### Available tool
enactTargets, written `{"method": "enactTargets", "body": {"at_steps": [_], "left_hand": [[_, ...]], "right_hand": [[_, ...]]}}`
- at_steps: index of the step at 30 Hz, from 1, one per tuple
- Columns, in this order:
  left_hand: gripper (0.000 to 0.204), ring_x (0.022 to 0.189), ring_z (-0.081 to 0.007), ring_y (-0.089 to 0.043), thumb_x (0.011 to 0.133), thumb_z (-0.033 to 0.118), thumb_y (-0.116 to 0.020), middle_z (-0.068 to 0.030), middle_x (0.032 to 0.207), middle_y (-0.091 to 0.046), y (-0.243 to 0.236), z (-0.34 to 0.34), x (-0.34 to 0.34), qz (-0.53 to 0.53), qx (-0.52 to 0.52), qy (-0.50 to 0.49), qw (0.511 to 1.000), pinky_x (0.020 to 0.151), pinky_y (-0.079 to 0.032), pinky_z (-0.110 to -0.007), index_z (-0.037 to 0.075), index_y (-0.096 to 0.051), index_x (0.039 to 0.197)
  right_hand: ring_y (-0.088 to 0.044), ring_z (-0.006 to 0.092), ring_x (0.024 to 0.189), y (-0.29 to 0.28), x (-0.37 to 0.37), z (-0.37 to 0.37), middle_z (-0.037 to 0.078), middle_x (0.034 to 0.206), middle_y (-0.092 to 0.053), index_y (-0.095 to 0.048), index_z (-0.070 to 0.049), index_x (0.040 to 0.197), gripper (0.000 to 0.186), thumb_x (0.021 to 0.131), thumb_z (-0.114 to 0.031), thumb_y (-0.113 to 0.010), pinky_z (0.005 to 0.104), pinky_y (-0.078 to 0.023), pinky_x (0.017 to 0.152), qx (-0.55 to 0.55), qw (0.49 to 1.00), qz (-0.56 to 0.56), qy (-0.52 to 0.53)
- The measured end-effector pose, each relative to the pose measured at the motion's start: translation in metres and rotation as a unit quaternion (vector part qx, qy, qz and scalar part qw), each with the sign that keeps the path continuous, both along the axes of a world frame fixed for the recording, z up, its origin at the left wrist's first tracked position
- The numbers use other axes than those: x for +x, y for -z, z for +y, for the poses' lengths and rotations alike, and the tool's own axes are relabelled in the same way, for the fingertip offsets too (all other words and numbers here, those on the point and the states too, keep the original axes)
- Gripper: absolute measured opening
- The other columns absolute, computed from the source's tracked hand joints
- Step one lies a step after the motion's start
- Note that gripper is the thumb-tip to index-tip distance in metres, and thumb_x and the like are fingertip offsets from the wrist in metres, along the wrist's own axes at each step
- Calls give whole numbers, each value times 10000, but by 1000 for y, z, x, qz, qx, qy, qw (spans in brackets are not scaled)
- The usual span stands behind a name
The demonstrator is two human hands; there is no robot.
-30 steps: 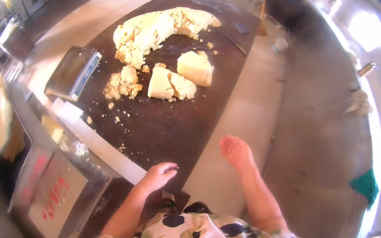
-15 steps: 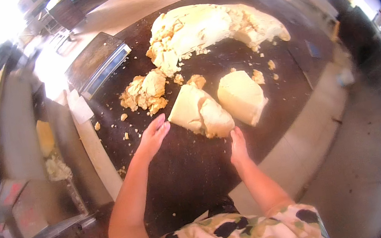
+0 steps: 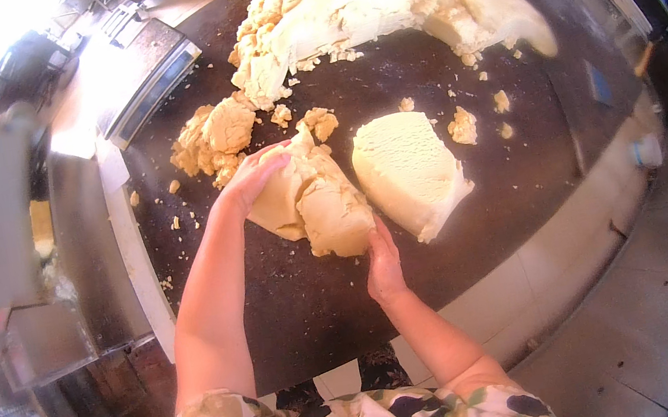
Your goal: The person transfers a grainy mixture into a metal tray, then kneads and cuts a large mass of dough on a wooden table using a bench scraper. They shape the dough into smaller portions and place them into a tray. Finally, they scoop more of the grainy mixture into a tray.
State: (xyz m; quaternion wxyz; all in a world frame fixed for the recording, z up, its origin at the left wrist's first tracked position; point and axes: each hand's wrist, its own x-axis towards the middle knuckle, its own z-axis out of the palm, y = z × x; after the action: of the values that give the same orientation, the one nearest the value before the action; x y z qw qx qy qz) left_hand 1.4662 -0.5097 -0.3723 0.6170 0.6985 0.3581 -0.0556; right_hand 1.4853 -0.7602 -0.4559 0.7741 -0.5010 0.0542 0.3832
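Note:
My left hand [image 3: 255,177] grips the upper left side of a split, pale dough chunk [image 3: 322,215] on the dark brown worktable [image 3: 506,190]. My right hand [image 3: 382,262] cups the same chunk at its lower right end, fingers against its side. Just right of it lies a second, smoother dough block [image 3: 407,171]. Crumbly dough lumps [image 3: 217,131] sit beyond my left hand, and small scattered pieces lie around both blocks. A long, large mass of dough [image 3: 337,7] stretches across the back of the table.
A flat scale [image 3: 149,89] with a metal front stands at the back left edge. Metal equipment [image 3: 12,242] lines the left side. A flat blue-grey piece [image 3: 598,84] lies near the right end. A small white container [image 3: 647,152] is beside the right edge. Tiled floor shows at lower right.
Both hands have moved forward from the near side and now take hold of the split chunk, which sits slightly tilted leftward. My view has moved closer over the table.

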Motion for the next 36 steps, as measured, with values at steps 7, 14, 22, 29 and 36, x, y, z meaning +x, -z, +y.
{"method": "enactTargets", "body": {"at_steps": [7,14,22,29,36], "left_hand": [[490,1296,-253,-422,910,306,-479,-153,1360,-499,71,-31,-135,-332,-163,-245,897,1086,-316,-397,6,-520,1295],[633,1238,-259,-480,953,472,-439,-105,1393,-446,63,-86,-156,-363,-256,-377,813,1053,-379,-429,86,-322,1441],[465,1230,-208,-490,989,314,-430,-84,1381,-457,19,-87,-197,-393,-336,-332,789,1038,-403,-372,70,-389,1383],[581,1253,-260,-468,967,473,-402,-124,1377,-463,-113,-42,-264,-514,-206,-400,730,1058,-378,-423,75,-379,1390],[714,1230,-282,-494,958,563,-312,-180,1369,-462,-374,40,-382,-671,171,-356,627,1042,-392,-410,-4,-363,1388]], "right_hand": [[-461,227,1228,29,30,-37,133,1310,-515,-537,34,1207,420,986,-298,-407,384,-326,1054,41,982,-116,-146],[-462,237,1245,22,-1,10,147,1277,-549,-543,20,1240,464,992,-306,-324,382,-293,1091,-120,900,-353,-225],[-585,303,1063,-16,-52,26,178,1152,-600,-574,49,1159,515,978,-355,-309,425,-467,936,139,984,-27,-105],[-550,330,1119,-187,-85,127,201,1194,-587,-526,82,1211,676,948,-493,-287,440,-408,993,303,902,-214,-219],[-502,258,1170,-409,-204,350,148,1232,-555,-521,6,1236,487,1001,-367,-314,401,-378,1016,439,825,-220,-279]]}}
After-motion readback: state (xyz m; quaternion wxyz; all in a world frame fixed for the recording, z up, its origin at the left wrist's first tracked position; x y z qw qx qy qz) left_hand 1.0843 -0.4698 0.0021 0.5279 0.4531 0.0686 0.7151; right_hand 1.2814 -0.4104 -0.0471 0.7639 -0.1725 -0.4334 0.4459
